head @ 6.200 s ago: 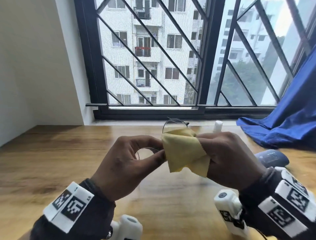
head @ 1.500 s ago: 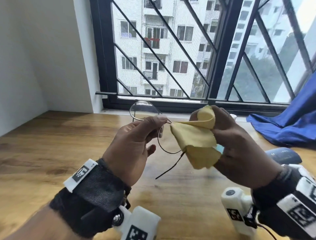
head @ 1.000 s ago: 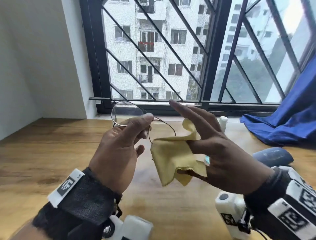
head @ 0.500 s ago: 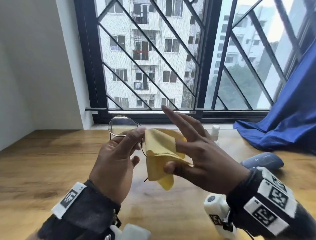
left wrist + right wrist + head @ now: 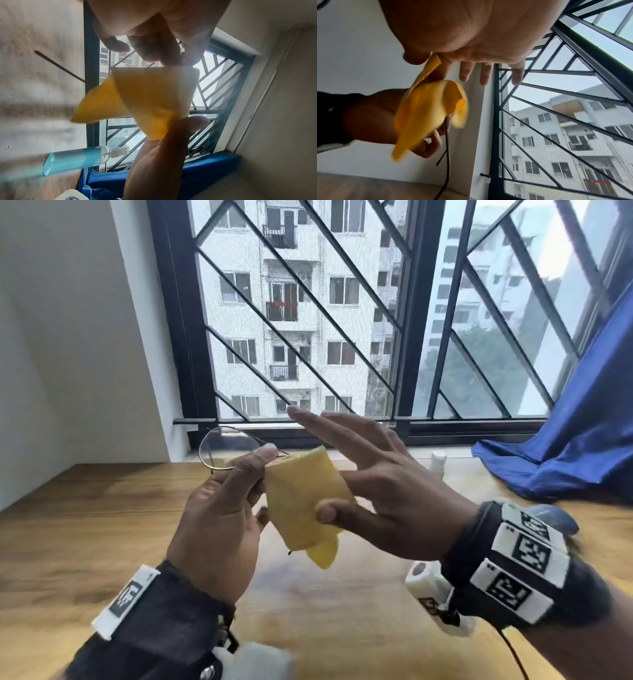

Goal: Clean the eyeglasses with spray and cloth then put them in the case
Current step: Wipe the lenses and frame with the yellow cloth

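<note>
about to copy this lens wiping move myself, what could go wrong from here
The left hand pinches the thin wire eyeglasses near the bridge only, so pressure could bend the frame. The right hand holds the yellow cloth with just thumb and forefinger, so it might slip and fall.

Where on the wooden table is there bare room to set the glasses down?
Bare wood shows on the table left of the left hand, out to the wall, and in front between both wrists. The right side is crowded: spray bottle, dark case behind the right hand, and blue curtain.
</note>
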